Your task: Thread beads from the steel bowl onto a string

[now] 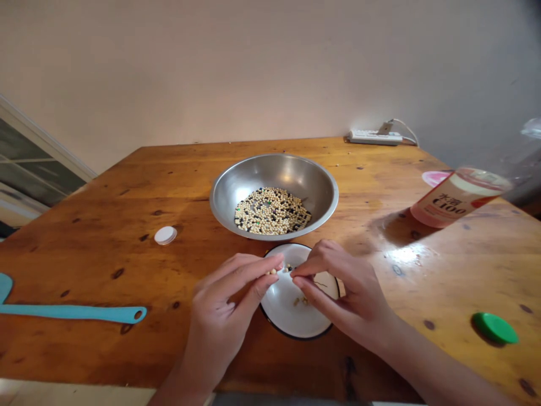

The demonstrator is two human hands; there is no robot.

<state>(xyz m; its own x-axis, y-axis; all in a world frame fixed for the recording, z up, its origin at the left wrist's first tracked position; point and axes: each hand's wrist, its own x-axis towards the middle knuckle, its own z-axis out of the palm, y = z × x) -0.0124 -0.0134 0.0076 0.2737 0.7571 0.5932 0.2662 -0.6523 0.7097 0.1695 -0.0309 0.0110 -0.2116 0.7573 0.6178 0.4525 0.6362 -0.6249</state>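
Observation:
My left hand [228, 299] pinches a few pale soybeans [271, 272] between thumb and fingertips, above the left side of a white dish [281, 310] with a dark rim. Thumb and forefinger of my right hand [350, 282] are closed together over the same dish, close to the left fingertips; anything between them is too small to make out. In the dish lie a few dark and pale beans [289, 268], some brownish bits [301, 301] and a thin brown twig-like strand [321, 283]. Just behind stands a wide steel bowl [321, 197] holding many pale soybeans mixed with black ones [273, 211].
A blue long-handled utensil [76, 313] and a white cap [165, 235] lie to the left. On the right are a tilted pink-labelled C100 container [454, 200], a pink disc [435, 179] and a green lid [495, 328]. A power strip [375, 137] sits by the wall.

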